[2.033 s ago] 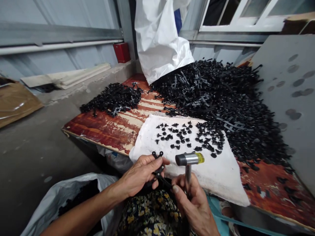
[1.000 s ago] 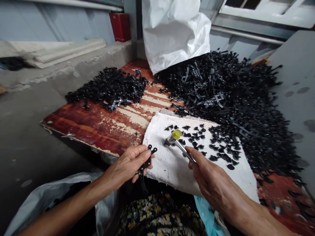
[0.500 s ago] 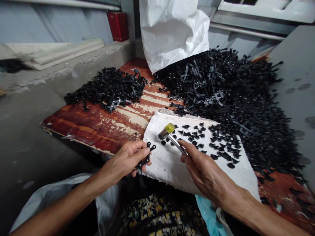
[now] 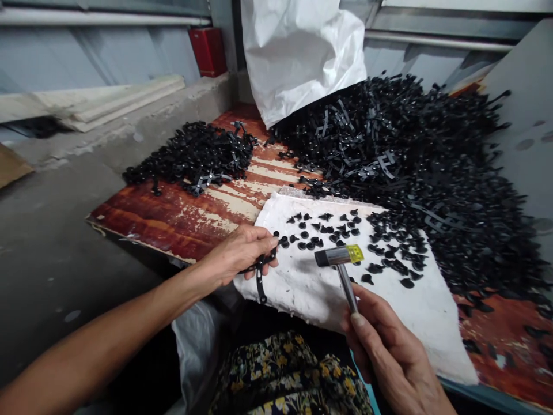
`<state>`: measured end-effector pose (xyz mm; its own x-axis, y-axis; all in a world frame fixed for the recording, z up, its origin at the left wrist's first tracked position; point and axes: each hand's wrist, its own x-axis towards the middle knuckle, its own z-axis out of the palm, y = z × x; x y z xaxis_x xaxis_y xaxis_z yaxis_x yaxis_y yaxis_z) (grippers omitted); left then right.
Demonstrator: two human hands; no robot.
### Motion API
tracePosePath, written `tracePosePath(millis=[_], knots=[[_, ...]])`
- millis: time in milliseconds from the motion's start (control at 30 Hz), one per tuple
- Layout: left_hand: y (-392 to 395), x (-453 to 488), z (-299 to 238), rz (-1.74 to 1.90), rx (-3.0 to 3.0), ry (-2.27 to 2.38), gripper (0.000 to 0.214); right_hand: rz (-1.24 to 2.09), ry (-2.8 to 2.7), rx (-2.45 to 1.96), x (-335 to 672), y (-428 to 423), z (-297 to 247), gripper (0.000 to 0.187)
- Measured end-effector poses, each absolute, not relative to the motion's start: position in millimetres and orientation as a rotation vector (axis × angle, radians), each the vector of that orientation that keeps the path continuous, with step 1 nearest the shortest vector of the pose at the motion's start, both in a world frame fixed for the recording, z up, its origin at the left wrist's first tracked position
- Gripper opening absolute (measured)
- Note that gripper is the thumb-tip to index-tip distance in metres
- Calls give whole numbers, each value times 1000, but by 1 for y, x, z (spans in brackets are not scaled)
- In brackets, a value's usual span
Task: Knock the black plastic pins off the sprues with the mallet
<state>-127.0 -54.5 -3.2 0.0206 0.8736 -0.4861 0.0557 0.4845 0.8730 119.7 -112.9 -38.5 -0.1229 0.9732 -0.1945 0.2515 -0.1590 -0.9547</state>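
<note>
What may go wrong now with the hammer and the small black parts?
1. The left hand pinches the black plastic strip at the edge of the white pad, near the hammer held by the right hand; a stray blow might hit fingers.
2. Loose black pieces beside the hammer head might scatter.

Soft, even daylight, moderately bright; the pad [image 4: 302, 294] is pale and keeps its texture without burning out; beyond the pad the sack [image 4: 298, 52] is brightest, nearly washed out on its folds; right of the pad the heap [image 4: 432, 173] sinks into near-solid black, with thin sheen on a few pieces; shadows on the pad are faint and soft-edged; the hammer [image 4: 337, 255] over the pad shows a dull glint on its metal head; the strip [image 4: 260, 285] at the pad's left edge merges with the dark gap below; focus is sharp at the pad, softer on the right hand [image 4: 389, 351] in front of it; the rail [image 4: 86, 17] far left of the pad bows from wide-angle distortion.
</note>
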Motion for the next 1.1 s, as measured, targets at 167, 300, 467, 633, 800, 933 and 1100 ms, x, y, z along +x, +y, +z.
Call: tracePosePath(millis=[167,300,467,633,800,933,1100], knots=[[-51,-122,-3,781,901,1436,20,1292,-1326,-1518,121,-126,-51,44],[-48,-121,-4,783,914,1439,23,1290,-1305,-1521,121,-127,-54,45],[-47,-123,-7,778,916,1437,26,1316,-1304,-1486,121,-126,-53,42],[-47,-123,-7,767,910,1435,26,1322,-1327,-1482,121,-125,-52,41],[-47,-124,-8,761,921,1433,25,1319,-1303,-1470,121,-125,-52,41],[-47,-123,-8,758,929,1437,24,1322,-1295,-1493,121,-126,-53,44],[-47,-121,-5,744,952,1496,21,1335,-1300,-1497,120,-126,-53,41]])
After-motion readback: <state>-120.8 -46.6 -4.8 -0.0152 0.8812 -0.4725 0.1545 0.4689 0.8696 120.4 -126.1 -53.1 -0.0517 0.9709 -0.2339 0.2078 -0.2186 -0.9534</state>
